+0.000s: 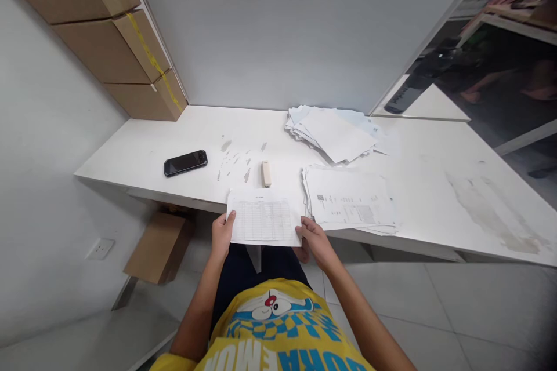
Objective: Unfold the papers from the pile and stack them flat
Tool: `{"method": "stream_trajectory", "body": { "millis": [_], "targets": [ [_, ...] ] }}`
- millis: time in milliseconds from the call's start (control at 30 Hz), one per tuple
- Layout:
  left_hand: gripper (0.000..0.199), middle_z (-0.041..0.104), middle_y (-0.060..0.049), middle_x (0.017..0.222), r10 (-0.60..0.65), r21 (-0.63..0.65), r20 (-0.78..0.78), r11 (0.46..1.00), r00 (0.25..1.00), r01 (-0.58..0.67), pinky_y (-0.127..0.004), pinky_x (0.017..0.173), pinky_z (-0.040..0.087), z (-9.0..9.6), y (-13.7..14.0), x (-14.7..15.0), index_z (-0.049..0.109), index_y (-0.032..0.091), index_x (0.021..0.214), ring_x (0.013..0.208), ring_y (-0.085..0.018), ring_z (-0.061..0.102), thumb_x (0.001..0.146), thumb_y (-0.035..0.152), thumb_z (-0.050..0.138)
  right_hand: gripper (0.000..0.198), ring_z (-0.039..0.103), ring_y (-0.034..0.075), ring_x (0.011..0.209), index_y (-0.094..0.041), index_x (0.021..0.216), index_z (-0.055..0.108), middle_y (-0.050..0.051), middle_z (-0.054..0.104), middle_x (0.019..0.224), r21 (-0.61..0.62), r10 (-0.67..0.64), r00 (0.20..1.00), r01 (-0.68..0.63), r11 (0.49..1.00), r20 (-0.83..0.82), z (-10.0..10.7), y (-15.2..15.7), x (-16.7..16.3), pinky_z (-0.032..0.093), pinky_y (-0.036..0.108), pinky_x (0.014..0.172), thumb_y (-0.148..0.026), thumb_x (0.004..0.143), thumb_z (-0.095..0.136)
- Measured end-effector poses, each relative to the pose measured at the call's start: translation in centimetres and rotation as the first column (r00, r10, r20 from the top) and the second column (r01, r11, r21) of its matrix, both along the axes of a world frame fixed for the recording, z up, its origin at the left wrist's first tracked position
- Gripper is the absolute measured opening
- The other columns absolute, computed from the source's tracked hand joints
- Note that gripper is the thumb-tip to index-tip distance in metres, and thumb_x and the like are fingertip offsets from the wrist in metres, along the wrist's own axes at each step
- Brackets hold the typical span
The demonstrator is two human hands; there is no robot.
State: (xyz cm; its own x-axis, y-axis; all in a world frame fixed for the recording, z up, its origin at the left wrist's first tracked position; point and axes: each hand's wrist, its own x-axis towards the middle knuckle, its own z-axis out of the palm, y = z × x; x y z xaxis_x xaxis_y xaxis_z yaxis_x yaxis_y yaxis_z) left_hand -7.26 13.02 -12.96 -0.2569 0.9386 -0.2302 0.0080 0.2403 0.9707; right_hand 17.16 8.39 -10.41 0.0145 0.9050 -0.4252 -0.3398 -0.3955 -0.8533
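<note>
A white sheet of paper [261,217] printed with a table is held level at the desk's front edge. My left hand [223,234] pinches its left side, thumb on top. On the opposite side, my right hand [314,236] grips the right edge, also with the thumb above. Just beyond the sheet a small beige stapler-like object [266,174] lies on the desk. Close to my right hand is a stack of printed papers [352,197]. Fingers under the sheet are hidden.
The white desk [418,185] carries a black phone [185,163] at left and a messy paper pile [333,132] at the back. Cardboard boxes [130,64] are stacked at the left rear. Another box [156,246] sits below the desk. A dark bottle [407,93] stands back right.
</note>
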Motion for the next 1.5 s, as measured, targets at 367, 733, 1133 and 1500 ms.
{"method": "stream_trajectory", "body": {
  "millis": [367,733,1133,1500],
  "targets": [
    [0.038,0.07,-0.005,0.079,-0.027,0.03,0.195,0.999,0.981,0.021,-0.027,0.067,0.048,-1.6,0.2,-0.9,0.067,0.014,0.089,0.073,-0.018,0.065,0.069,0.046,0.075,0.058,0.052,0.027,0.121,-0.017,0.134,0.045,0.014,0.056,0.131,0.17,-0.204,0.909,0.151,0.974,0.363,-0.9,2.8,-2.6,0.043,0.046,0.1,-0.031,0.078,0.047],
    [0.035,0.068,-0.003,0.075,0.131,0.123,0.149,0.981,0.98,-0.15,-0.025,0.062,0.046,-1.9,1.2,0.9,0.065,0.015,0.081,0.068,-0.016,0.062,0.073,0.049,0.069,0.047,0.027,0.03,0.141,-0.016,0.133,0.052,0.013,0.029,0.154,0.304,-0.16,0.416,-0.306,0.902,0.895,-1.5,3.1,-2.8,0.029,0.053,0.112,-0.033,0.093,0.034],
    [0.035,0.066,-0.002,0.077,0.201,0.071,0.174,0.974,0.964,-0.216,-0.027,0.064,0.047,-1.5,0.2,-0.2,0.059,0.017,0.084,0.071,-0.018,0.063,0.069,0.045,0.071,0.06,0.028,0.031,0.14,-0.01,0.145,0.033,0.019,0.04,0.145,0.188,-0.171,0.086,-0.607,0.773,0.982,-2.0,2.0,-2.4,0.029,0.049,0.112,-0.042,0.095,0.036],
    [0.04,0.064,-0.003,0.081,0.185,0.113,0.098,0.974,0.978,-0.195,-0.026,0.06,0.048,-0.8,1.4,-0.4,0.055,0.02,0.103,0.071,-0.018,0.064,0.075,0.046,0.067,0.054,0.046,0.03,0.118,-0.017,0.139,0.042,0.015,0.054,0.125,0.227,-0.26,0.043,-0.64,0.734,0.965,-2.6,0.4,-3.1,0.032,0.05,0.106,-0.021,0.085,0.045]
  ]
}}
